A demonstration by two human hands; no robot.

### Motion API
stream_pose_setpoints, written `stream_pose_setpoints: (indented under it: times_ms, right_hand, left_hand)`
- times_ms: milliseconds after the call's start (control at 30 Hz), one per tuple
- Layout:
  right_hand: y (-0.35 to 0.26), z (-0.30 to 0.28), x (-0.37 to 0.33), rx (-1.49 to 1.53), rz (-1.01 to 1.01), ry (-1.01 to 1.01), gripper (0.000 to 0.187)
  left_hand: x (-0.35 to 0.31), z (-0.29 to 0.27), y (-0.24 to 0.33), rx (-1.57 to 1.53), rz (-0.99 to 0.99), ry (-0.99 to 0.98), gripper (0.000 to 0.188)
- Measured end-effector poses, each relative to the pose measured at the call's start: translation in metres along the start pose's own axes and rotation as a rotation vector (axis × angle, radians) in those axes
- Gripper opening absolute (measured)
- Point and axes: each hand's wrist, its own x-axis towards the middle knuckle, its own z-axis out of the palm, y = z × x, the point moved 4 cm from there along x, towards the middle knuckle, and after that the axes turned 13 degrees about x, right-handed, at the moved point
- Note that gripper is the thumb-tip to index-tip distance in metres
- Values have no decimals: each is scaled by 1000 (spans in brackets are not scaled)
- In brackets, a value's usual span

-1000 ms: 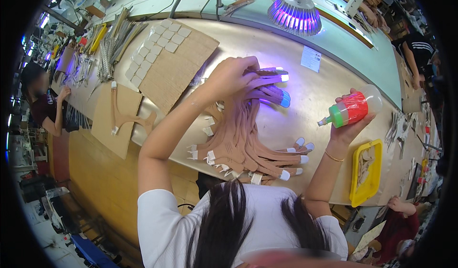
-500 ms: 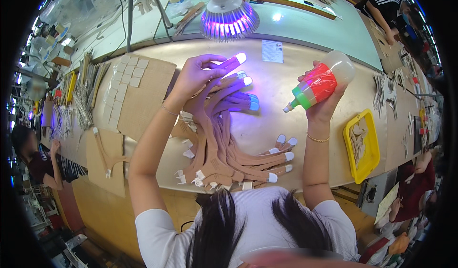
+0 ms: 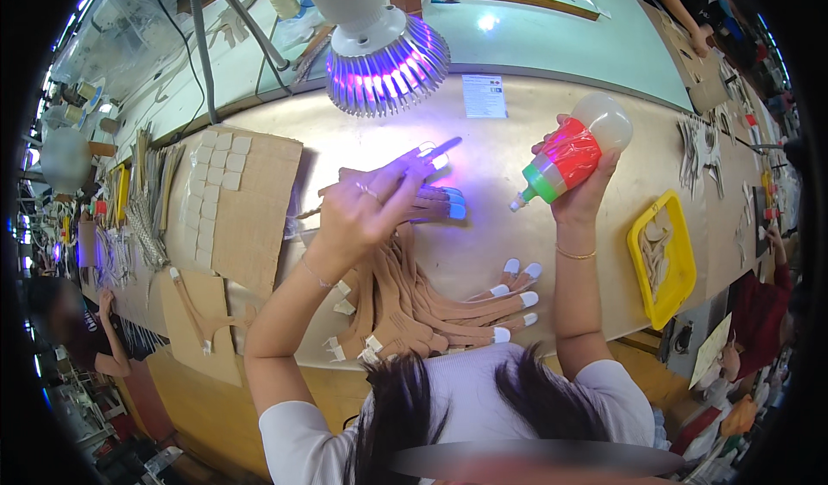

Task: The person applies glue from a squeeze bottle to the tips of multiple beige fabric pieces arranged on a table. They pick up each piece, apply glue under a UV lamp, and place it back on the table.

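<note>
A worker's left hand (image 3: 366,213) pinches one tan strap (image 3: 431,153) under the violet curing lamp (image 3: 384,58); the right hand (image 3: 580,183) closes its grip on a glue bottle (image 3: 565,159). Most white-tipped straps (image 3: 448,304) lie fanned on the tabletop (image 3: 517,235), seemingly awaiting treatment.
</note>
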Motion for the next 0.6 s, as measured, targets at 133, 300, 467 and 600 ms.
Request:
stream_pose_setpoints:
  times_ms: [133,300,467,600]
  right_hand:
    - [-3,-5,0,0,-2,13,89]
    - [-6,-8,1,11,-8,31,90]
    - [-4,-8,2,25,28,4,90]
    - [-4,-6,3,17,33,-22,90]
  left_hand:
    - [0,-13,7,54,124,86,31]
    - [-2,-18,5,40,175,85,31]
    - [-3,-18,4,12,150,66,29]
    - [-4,-14,-4,-92,31,-7,30]
